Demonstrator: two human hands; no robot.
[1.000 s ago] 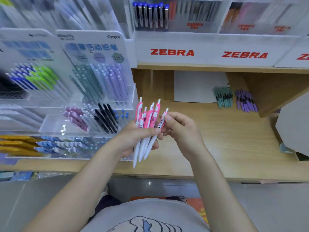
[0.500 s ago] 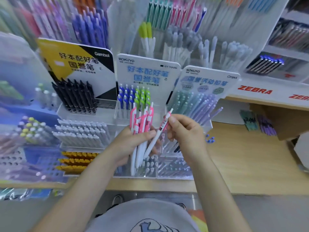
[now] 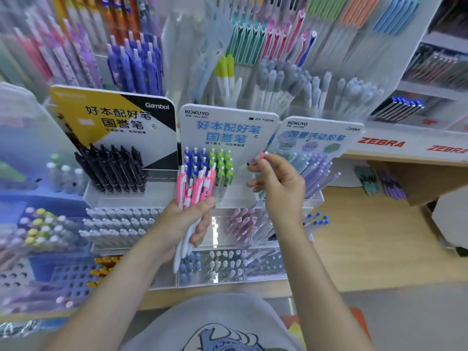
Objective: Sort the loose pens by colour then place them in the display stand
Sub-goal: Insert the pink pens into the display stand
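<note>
Fingers [image 3: 263,163] pinch one pink pen [image 3: 256,159]; left hand [image 3: 184,221] grips several.

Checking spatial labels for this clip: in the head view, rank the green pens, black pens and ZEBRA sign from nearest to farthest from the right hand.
From the right hand:
1. Green pens, just to its left in the KOKUYO stand.
2. Black pens, farther left, under the Gambol card.
3. ZEBRA sign, far right on the shelf edge.
</note>
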